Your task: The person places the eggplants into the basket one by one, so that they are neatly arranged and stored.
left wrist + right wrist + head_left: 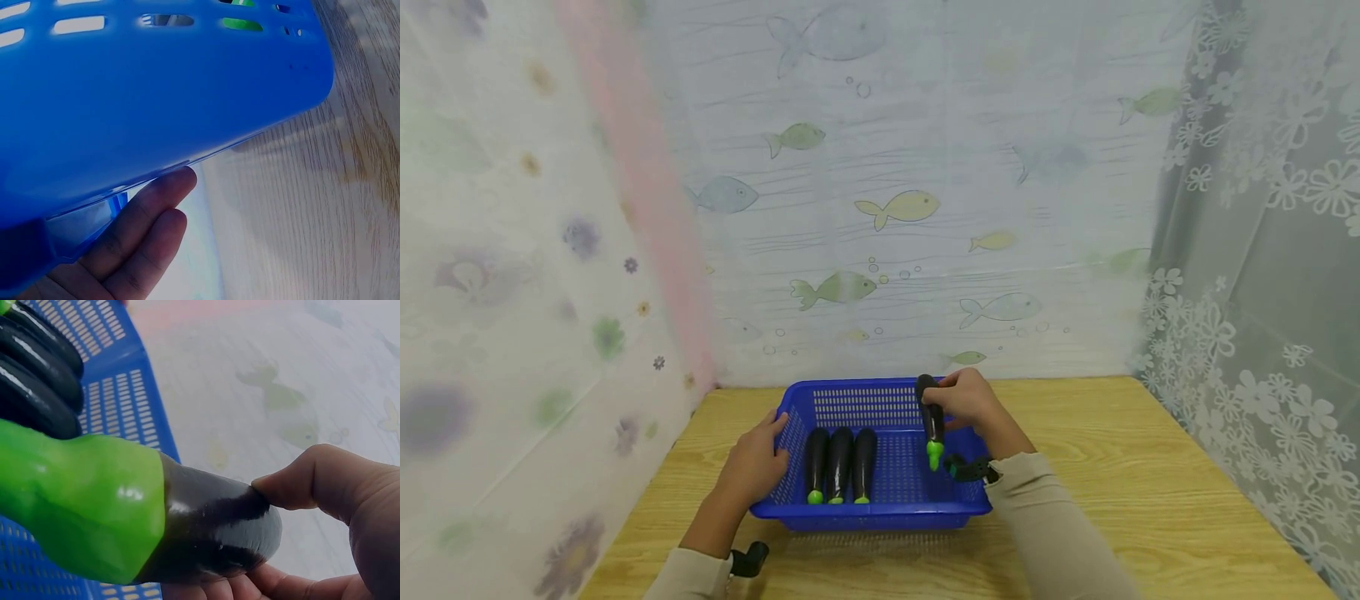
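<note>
A dark eggplant with a bright green stem end (932, 418) hangs over the right part of a blue plastic basket (880, 509). My right hand (968, 397) pinches it between thumb and fingers, green end pointing down toward me. The right wrist view shows that eggplant (215, 515) close up, the thumb on one side and fingertips on the other. Three more eggplants (839, 467) lie side by side in the basket's left half. At the left rim, my left hand (752, 462) holds the basket; its fingers (150, 219) touch the wall in the left wrist view.
The basket stands on a wood-grain table (1075, 467). Behind it hangs a curtain with printed fish (898, 207). A flowered sheet (512, 292) borders the left side, and a lace-patterned curtain (1285, 400) the right. Dark straps sit on both wrists.
</note>
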Action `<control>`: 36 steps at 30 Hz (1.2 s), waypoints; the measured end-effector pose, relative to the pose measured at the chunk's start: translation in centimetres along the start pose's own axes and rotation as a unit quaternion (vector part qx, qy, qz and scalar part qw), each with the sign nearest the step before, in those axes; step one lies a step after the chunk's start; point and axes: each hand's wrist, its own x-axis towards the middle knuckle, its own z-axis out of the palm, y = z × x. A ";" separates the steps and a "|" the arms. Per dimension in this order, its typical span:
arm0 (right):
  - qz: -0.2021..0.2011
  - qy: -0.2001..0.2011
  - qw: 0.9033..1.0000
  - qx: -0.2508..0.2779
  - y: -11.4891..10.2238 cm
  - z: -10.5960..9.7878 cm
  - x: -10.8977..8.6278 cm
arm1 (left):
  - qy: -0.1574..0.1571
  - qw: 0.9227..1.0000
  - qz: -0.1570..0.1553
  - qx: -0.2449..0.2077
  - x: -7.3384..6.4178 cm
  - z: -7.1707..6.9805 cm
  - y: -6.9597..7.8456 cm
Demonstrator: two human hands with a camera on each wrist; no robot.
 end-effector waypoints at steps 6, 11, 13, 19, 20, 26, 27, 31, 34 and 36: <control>0.000 -0.012 1.000 -0.006 0.1 1.2 0.1 | 0.002 1.000 0.002 0.003 0.1 0.2 -0.3; 0.006 -0.015 1.000 -0.005 0.6 1.9 0.3 | 0.004 1.000 0.006 0.009 0.1 0.2 -0.4; 0.009 -0.018 1.000 -0.001 0.7 2.2 0.5 | 0.006 1.000 0.007 0.009 0.2 0.2 -0.4; 0.026 -0.027 0.999 0.008 0.8 2.8 0.7 | 0.006 1.000 0.008 0.008 0.2 0.2 -0.3; 0.029 -0.029 0.999 0.009 0.9 2.9 0.7 | 0.006 1.000 0.008 0.009 0.2 0.2 -0.3; 0.037 -0.037 0.999 -0.011 1.3 3.4 0.9 | 0.003 1.000 0.010 0.007 0.4 0.2 -0.4; 0.039 -0.037 0.998 -0.015 1.4 3.5 1.0 | 0.003 1.000 0.010 0.006 0.4 0.2 -0.4; 0.053 -0.041 0.997 -0.030 1.8 3.8 1.3 | 0.005 1.000 0.013 0.010 0.3 0.2 -0.4; 0.063 -0.052 0.996 -0.040 2.0 4.0 1.5 | 0.005 1.000 0.012 0.012 0.3 0.1 -0.3; 0.069 -0.059 0.995 -0.045 2.1 4.2 1.7 | 0.003 1.000 0.010 0.012 0.2 0.0 -0.2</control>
